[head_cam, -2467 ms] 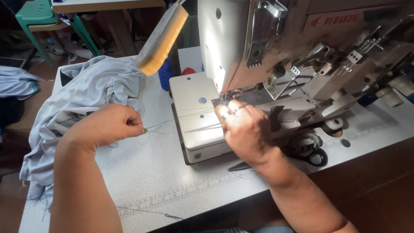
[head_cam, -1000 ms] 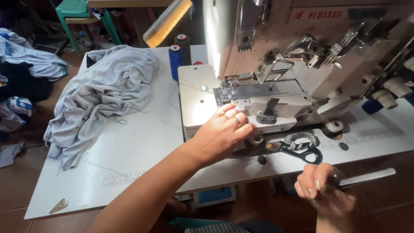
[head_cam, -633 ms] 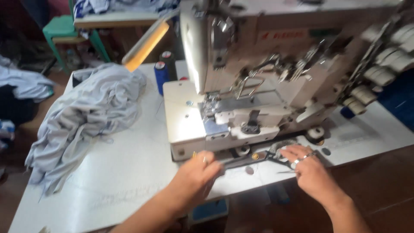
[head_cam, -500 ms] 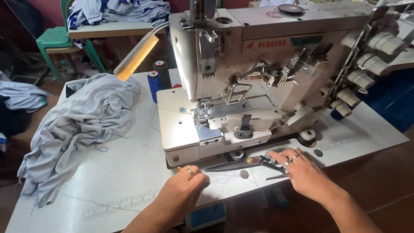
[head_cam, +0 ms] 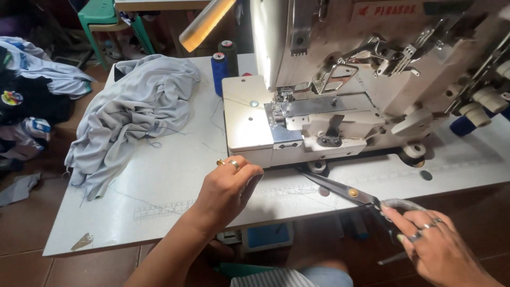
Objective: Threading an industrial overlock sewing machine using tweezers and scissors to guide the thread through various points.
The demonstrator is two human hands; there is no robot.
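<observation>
The scissors (head_cam: 345, 192) are held by the right hand (head_cam: 441, 250) at the handle end, past the front edge of the white table (head_cam: 159, 186); the fingers are closed around the dark handle loops. The blades are shut and point up and left toward the base of the sewing machine (head_cam: 319, 106), the tips lying over the table just in front of it. The left hand (head_cam: 228, 186) is loosely curled at the table's front edge and grasps nothing that can be seen; whether a fine thread is pinched cannot be told.

The scissors are judged to be rigid, metal and fairly heavy toward the long blades, with sharp tips. A hold at the handle loops is advised; the blades are not to be gripped. The grey fabric (head_cam: 127, 111) heaped at the table's left is soft and limp, and lies well apart from both hands.

Compared with half a second earlier, the scissors are no longer lying against the machine base: they are lifted and drawn back toward the person. The left hand is raised from flat to curled.
</observation>
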